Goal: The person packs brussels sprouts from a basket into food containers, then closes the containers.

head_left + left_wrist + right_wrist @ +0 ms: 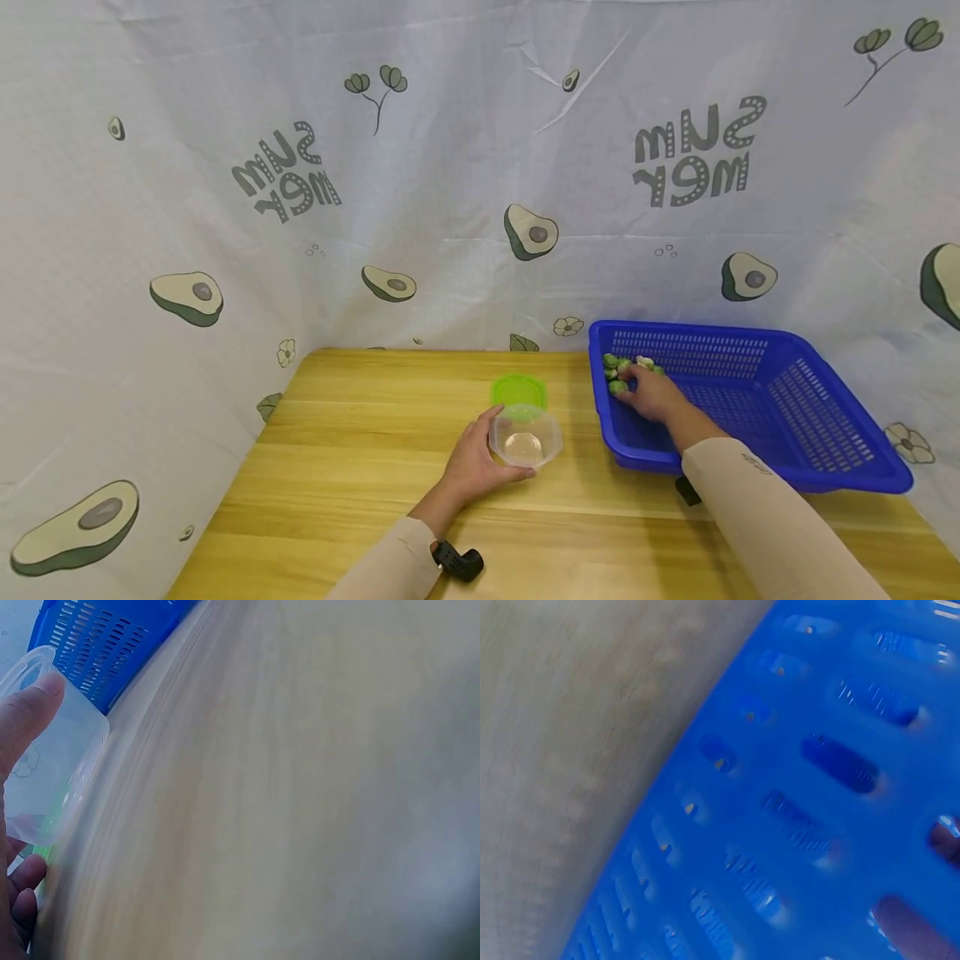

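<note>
Left hand (477,462) curls round a clear, near-round plastic tub (525,439), mouth upward, left of a blue perforated plastic basket (705,354), lying lengthwise left-to-right. Right hand (652,395), fingers bent, touches small round green sprouts (618,387) inside; grip cannot be told.

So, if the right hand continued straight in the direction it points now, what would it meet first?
The right hand would probably meet the green sprouts first, then the side of the blue basket; exact depth is unclear.
</note>
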`<move>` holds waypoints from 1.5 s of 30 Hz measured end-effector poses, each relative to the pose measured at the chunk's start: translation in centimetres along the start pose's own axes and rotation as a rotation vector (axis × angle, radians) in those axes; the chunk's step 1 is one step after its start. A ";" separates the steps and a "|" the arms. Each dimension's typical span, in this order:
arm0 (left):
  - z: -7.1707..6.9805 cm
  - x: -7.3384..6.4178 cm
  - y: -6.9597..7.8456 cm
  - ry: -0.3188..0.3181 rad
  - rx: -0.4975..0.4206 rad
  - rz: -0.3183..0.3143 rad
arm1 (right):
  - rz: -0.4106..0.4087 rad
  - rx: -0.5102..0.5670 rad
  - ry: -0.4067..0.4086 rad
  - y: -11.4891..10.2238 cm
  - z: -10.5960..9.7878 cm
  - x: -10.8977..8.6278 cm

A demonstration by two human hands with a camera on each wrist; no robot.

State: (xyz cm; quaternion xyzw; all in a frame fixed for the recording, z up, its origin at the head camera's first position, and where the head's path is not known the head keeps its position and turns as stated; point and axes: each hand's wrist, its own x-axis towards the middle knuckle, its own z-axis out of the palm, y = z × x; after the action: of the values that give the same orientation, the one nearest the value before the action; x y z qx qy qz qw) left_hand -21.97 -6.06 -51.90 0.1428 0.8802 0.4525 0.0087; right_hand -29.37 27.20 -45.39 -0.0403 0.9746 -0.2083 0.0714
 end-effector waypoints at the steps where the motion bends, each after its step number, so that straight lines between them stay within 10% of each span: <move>1: 0.0 0.0 0.0 0.001 0.000 -0.001 | -0.005 0.001 0.004 0.0 0.0 0.0; 22: 0.5 0.2 -0.3 0.027 -0.004 0.005 | 0.029 0.138 0.117 -1.1 -1.4 -0.6; 45: 0.2 0.2 -0.5 0.025 -0.008 -0.013 | -0.110 0.264 0.180 -6.1 -3.5 -5.3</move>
State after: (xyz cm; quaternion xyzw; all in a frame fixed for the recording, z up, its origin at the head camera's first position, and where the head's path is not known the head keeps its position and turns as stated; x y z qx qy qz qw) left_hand -22.28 -6.15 -52.38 0.1312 0.8793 0.4579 0.0011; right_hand -24.39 23.57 -39.08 -0.0651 0.9376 -0.3407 -0.0229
